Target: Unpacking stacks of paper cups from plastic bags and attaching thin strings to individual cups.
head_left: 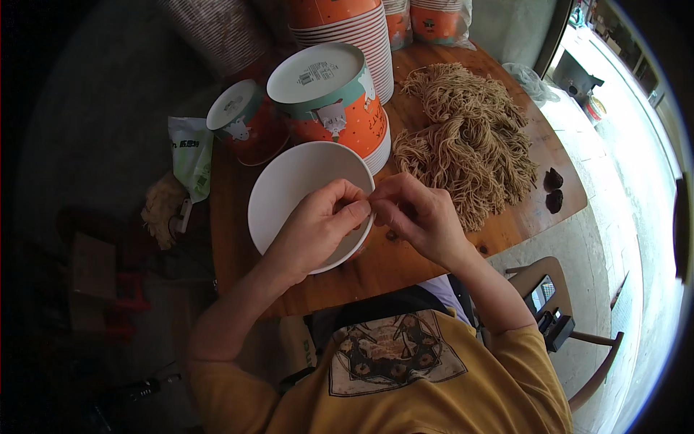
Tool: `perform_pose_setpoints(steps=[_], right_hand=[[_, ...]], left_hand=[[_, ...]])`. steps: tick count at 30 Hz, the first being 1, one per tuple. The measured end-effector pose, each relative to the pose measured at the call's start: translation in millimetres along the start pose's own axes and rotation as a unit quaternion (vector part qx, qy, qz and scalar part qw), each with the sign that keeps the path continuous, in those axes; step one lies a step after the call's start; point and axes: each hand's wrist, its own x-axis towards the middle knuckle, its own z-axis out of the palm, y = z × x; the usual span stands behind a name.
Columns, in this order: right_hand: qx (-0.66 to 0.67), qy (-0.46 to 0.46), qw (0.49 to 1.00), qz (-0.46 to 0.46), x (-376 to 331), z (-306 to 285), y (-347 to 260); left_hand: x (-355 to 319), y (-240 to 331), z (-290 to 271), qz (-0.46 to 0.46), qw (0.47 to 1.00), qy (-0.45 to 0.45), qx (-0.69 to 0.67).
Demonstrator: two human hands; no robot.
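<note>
A large paper bucket with a white inside (289,173) stands tilted toward me at the table's near side. My left hand (318,220) reaches over its opening, thumb and forefinger pinched together at the right rim. Just beside it, my right hand (419,213) is also closed in a pinch, its fingertips almost meeting the left ones. Whatever lies between the fingertips is too small to make out. Right of my right hand lies a big heap of tan twisted cords (470,137).
Behind the bucket stand upturned orange-and-green paper buckets (350,123), a smaller one (242,123) and a tall stack (347,32). Two dark pieces (554,190) lie on the wooden table (535,217) at right. A chair (553,289) holds a phone (541,295). A green-white bag (191,155) hangs at left.
</note>
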Motion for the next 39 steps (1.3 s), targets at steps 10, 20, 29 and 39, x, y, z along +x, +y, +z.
perform_pose_setpoints(steps=[10, 20, 29, 39], right_hand=[[0.297, -0.04, 0.936, 0.182, 6, 0, -6], [0.327, -0.006, 0.924, 0.199, 3, -2, -2], [0.329, -0.01, 0.927, 0.179, -3, -2, 7], [0.242, -0.012, 0.961, 0.13, -10, -3, 11]], left_hand=[[3, -12, 3, 0.084, 0.995, 0.007, 0.061], [3, -12, -3, 0.067, 0.997, -0.003, 0.039], [4, -8, -3, 0.066, 0.998, -0.005, -0.006], [4, -7, -2, 0.066, 0.997, -0.003, -0.038]])
